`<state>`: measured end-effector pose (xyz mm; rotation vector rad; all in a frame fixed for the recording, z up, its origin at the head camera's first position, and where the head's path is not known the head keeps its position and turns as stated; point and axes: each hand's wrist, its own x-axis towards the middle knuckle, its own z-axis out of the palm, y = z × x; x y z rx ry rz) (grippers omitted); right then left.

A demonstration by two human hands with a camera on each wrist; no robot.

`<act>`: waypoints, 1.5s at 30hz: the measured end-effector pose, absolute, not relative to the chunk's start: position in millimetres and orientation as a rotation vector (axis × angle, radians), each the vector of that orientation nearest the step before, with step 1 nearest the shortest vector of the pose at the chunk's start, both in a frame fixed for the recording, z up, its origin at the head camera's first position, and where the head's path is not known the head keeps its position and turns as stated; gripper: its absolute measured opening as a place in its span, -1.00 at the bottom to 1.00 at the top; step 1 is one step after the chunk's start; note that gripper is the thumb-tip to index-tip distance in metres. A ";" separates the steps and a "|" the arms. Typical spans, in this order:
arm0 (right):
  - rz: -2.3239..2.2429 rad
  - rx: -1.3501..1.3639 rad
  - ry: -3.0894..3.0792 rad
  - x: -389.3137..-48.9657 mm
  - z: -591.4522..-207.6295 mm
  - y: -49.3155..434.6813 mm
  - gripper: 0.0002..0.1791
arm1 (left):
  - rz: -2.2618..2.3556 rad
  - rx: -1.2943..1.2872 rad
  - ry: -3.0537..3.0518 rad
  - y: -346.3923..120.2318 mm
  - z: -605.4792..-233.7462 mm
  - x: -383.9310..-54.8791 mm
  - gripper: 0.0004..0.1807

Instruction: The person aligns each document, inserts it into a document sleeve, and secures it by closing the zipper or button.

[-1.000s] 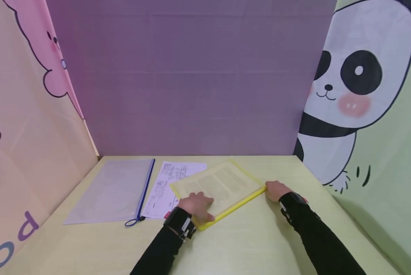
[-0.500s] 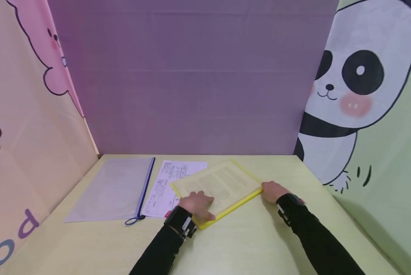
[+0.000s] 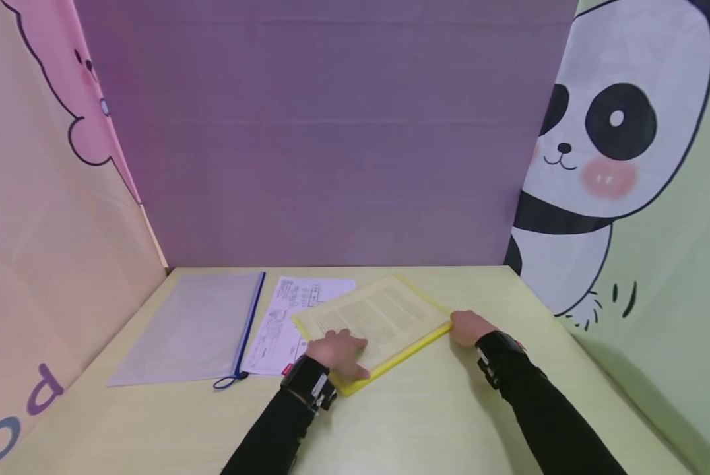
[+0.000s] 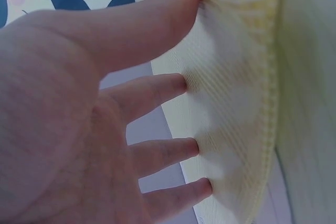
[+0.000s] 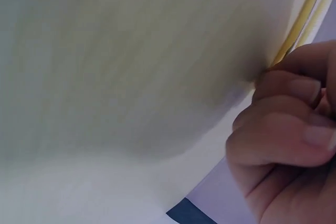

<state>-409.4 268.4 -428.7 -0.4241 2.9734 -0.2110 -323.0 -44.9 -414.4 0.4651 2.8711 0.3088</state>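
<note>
A translucent yellow document folder (image 3: 405,307) with a printed sheet inside lies slanted on the table. My left hand (image 3: 340,354) rests on its near left part, fingers spread and thumb near the thick yellow edge strip (image 3: 402,358). In the left wrist view, the left fingertips (image 4: 190,146) press on the folder's surface. At the strip's right end, my right hand (image 3: 470,328) pinches the folder's corner. Its curled fingers (image 5: 283,129) show in the right wrist view, where they hide what exactly lies between thumb and forefinger.
A printed white sheet (image 3: 278,326) lies partly under the yellow folder. Left of it is a translucent document bag (image 3: 191,330) with a blue zip edge (image 3: 250,326) and a cord loop. Behind the table (image 3: 426,422) stands a purple panel (image 3: 337,145); printed walls flank both sides.
My right hand has shifted slightly left along the yellow strip and now covers the folder's right corner. The left hand and the folder have stayed in place.
</note>
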 end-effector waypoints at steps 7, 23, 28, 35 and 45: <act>-0.217 -0.396 2.967 -406.5 -430.0 272.0 -0.90 | 0.298 0.487 2.860 -41.7 -417.2 -323.4 -0.23; -0.245 -0.393 2.963 -407.9 -430.3 258.0 -0.90 | 0.314 0.466 2.864 -44.0 -415.2 -326.0 -0.23; -0.260 -0.401 2.963 -406.5 -431.0 257.0 -0.90 | 0.326 0.437 2.866 -43.5 -415.0 -323.7 -0.23; -0.229 -0.430 2.982 -403.9 -430.4 254.6 -0.90 | 0.330 0.423 2.868 -43.3 -415.3 -323.9 -0.24; -0.181 -0.411 3.005 -401.3 -434.8 251.7 -0.91 | 0.355 0.425 2.861 -43.9 -414.7 -322.8 -0.24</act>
